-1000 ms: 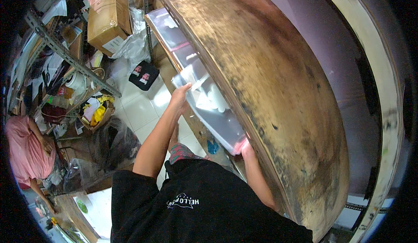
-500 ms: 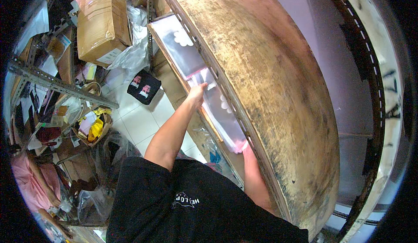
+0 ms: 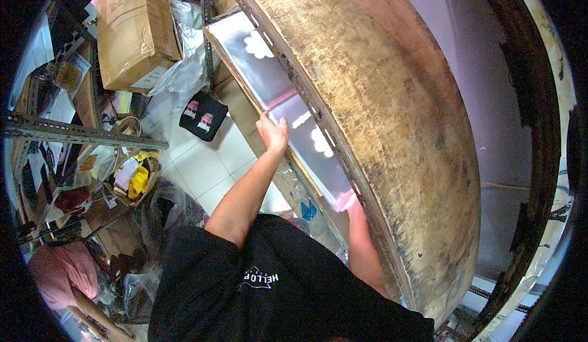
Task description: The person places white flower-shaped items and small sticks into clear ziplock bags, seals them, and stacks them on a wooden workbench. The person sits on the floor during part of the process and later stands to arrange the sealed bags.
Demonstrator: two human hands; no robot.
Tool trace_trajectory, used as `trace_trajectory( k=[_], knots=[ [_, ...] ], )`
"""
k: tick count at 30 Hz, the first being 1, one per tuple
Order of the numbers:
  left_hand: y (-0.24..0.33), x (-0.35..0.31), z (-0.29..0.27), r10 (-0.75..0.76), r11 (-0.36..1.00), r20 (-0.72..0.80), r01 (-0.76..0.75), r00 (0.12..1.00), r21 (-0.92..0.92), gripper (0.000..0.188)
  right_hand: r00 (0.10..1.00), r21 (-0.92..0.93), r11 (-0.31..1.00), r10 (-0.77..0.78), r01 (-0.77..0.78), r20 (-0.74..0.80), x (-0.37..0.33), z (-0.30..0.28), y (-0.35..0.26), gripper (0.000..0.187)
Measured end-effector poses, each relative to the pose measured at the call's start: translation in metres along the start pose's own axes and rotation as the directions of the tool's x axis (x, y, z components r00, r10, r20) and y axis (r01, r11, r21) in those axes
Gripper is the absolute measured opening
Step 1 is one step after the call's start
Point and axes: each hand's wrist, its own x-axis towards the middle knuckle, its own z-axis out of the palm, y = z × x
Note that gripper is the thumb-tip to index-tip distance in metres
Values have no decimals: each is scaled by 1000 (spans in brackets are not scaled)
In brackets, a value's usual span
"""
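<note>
A stack of clear plastic bags (image 3: 306,135) with white flower shapes and a pink band at its near end lies on a narrow shelf under a big worn wooden board. At the left edge of this stack rests my left hand (image 3: 274,132), thumb and forefinger apart. My right hand (image 3: 351,207) is at the stack's near pink end, beside the metal shelf rail; its fingers are mostly hidden. Directly beyond, a second stack of clear bags (image 3: 254,63) with a white flower shape lies on the same shelf.
The wooden board (image 3: 367,97) with its slotted metal rail (image 3: 324,121) overhangs the shelf on the right. A folded black printed garment (image 3: 203,119) lies on the tiled floor. To the left are a large cardboard box (image 3: 136,32), a box with yellow items (image 3: 136,179) and a person in pink (image 3: 64,274).
My left hand has let go of the lifted bag edge and moved slightly left to the stack's side. The bags now lie flatter. My right hand stays at the near end.
</note>
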Motion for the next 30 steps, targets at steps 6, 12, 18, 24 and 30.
trace_trajectory(
  k=[6,12,18,24,30],
  knots=[
    [8,7,5,-120,990,-87,125,989,57,65,1000,-8,1000,-1,1,10,-1,6,1,28],
    [23,-8,23,-341,940,-141,336,929,-60,63,1000,-12,1000,-3,3,3,-4,3,2,29],
    [31,-4,25,-472,880,-110,476,875,8,51,1000,-19,1000,-1,1,-3,-6,-1,1,30],
    [40,-7,26,-429,876,-189,458,883,151,49,1000,-37,999,-5,5,4,-3,-1,-2,31],
    [44,-14,29,-404,890,-129,421,906,174,48,1000,-59,998,6,-5,9,-5,-2,-3,32]
  ],
)
